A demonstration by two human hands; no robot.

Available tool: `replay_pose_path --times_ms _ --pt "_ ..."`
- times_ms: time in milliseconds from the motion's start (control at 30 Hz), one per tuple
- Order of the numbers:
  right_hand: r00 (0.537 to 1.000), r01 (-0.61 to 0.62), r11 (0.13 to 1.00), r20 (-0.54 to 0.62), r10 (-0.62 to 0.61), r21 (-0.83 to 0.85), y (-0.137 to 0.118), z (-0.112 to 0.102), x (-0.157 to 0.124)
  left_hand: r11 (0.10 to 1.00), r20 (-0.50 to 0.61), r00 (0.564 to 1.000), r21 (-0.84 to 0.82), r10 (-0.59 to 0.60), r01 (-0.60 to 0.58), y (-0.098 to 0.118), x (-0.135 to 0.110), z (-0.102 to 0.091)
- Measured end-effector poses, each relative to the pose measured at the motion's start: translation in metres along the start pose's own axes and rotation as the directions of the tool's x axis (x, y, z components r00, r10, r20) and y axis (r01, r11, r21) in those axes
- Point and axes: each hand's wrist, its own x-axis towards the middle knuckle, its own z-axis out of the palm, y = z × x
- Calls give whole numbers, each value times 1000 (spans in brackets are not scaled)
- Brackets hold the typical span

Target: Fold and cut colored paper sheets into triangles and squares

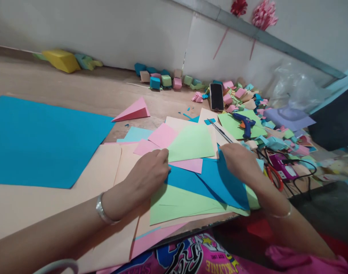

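Note:
My left hand rests curled on the pile of coloured paper, its fingertips pinching the left edge of a blue folded sheet. Over at the sheet's upper right, my right hand is curled as well and presses down on its top corner. The blue sheet lies over a light green sheet. Just beyond my fingers lie another green sheet and pink squares. Each wrist carries a bangle.
A big blue sheet covers the left of the wooden table. Further back are a folded pink triangle, a phone, a blue glue gun, orange-handled scissors, a purple device with cables, and several paper cubes.

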Motion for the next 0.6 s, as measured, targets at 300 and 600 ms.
replay_pose_path --times_ms 300,600 --pt "941 -336 941 -8 337 44 55 40 65 923 -182 961 -361 -208 131 -14 8 9" --pt "937 -315 926 -89 339 210 71 20 20 824 -188 932 -542 -309 164 -14 12 8"
